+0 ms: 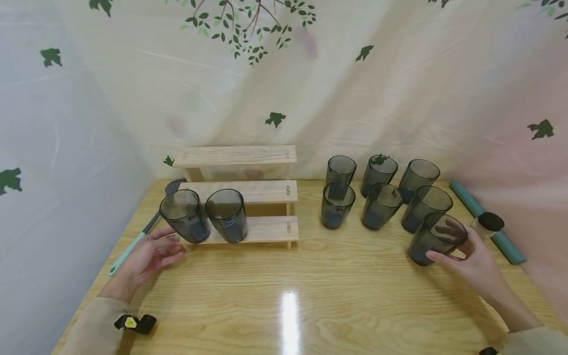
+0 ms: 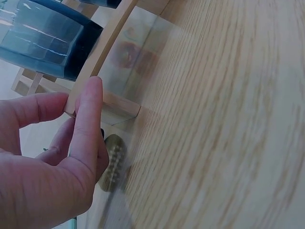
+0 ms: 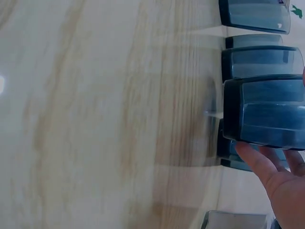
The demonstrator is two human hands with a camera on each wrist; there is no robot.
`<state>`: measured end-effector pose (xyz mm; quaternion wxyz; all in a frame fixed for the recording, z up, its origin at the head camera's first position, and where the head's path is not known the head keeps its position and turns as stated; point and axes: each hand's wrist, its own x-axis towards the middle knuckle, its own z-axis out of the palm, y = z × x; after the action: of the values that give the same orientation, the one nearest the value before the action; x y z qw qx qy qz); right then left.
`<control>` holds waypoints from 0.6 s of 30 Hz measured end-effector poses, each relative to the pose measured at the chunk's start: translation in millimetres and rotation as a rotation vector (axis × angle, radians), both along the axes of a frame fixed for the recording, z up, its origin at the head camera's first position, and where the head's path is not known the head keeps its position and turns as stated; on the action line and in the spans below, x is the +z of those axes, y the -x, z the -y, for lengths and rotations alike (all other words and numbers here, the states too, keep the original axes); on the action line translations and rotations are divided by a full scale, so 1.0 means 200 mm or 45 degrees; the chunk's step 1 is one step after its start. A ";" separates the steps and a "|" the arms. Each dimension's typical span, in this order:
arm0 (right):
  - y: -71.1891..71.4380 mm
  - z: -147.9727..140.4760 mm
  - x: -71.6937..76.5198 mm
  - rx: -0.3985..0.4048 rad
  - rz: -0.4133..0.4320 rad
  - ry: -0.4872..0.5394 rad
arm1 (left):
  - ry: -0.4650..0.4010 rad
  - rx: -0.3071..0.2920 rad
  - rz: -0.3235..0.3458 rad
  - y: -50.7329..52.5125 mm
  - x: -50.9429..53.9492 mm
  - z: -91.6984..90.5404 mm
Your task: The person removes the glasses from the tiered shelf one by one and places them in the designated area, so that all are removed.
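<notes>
A three-tier wooden shelf rack [image 1: 266,229] stands left of centre. On its lowest board sit two smoky dark drinking glasses, a left one [image 1: 188,219] and a right one [image 1: 228,219]. My left hand [image 1: 148,259] is at the left end of that board, thumb and forefinger pinching the board's corner [image 2: 82,90]. At the right, my right hand [image 1: 475,264] grips another smoky glass [image 1: 432,241], its thumb on the near side. In the right wrist view this glass [image 3: 271,112] hides part of the ones behind it. Whether its base touches the table cannot be told.
Several matching glasses stand upright in two rows, among them a front-left glass [image 1: 337,209] and a back-right one [image 1: 419,177]. A black-lidded jar [image 1: 488,224] and a teal roll [image 1: 510,249] are at far right. A slotted utensil with a mint handle [image 1: 128,254] lies left of the rack.
</notes>
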<state>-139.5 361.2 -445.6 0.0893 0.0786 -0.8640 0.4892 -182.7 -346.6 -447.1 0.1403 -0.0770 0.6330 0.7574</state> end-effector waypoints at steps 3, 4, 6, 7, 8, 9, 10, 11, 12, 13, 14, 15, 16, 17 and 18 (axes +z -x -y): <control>0.00 -0.02 -0.01 0.032 -0.004 0.009 | -0.003 0.000 -0.007 0.00 -0.01 0.00; -0.01 -0.02 -0.01 0.040 -0.004 0.017 | -0.001 -0.002 -0.011 0.00 -0.01 0.00; -0.01 -0.03 -0.02 0.071 -0.003 0.077 | -0.006 -0.006 -0.015 0.00 -0.01 0.00; -0.01 -0.04 -0.03 0.088 0.000 0.112 | -0.010 -0.008 -0.016 0.00 -0.01 0.01; -0.01 -0.04 -0.03 0.106 0.003 0.156 | -0.010 -0.008 -0.016 0.00 -0.01 0.01; -0.01 -0.05 -0.04 0.130 0.007 0.202 | -0.011 -0.009 -0.017 0.00 -0.01 0.01; -0.01 -0.05 -0.04 0.153 0.008 0.240 | -0.017 -0.008 -0.019 0.00 -0.01 0.01; -0.01 -0.06 -0.05 0.178 0.008 0.279 | -0.019 -0.009 -0.021 0.00 -0.01 0.01; 0.00 -0.06 -0.05 0.198 0.005 0.303 | -0.022 -0.008 -0.024 0.00 -0.01 0.01; 0.00 -0.07 -0.05 0.212 0.000 0.306 | -0.026 -0.009 -0.026 0.00 -0.01 0.01; 0.00 -0.07 -0.05 0.227 -0.002 0.316 | -0.030 -0.009 -0.027 0.00 -0.02 0.01; 0.01 -0.07 -0.05 0.241 -0.005 0.307 | -0.034 -0.010 -0.028 0.00 -0.02 0.01; 0.01 -0.08 -0.05 0.248 -0.005 0.296 | -0.038 -0.010 -0.029 0.00 -0.02 0.01; 0.01 -0.08 -0.04 0.253 -0.002 0.281 | -0.040 -0.011 -0.029 0.00 -0.02 0.01; 0.02 -0.08 -0.04 0.256 0.003 0.272 | -0.046 -0.010 -0.027 -0.01 -0.02 0.01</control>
<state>-142.7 376.5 -453.4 0.0465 0.1543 -0.7949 0.5850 -181.5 -348.2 -450.3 0.1380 -0.0639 0.6211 0.7688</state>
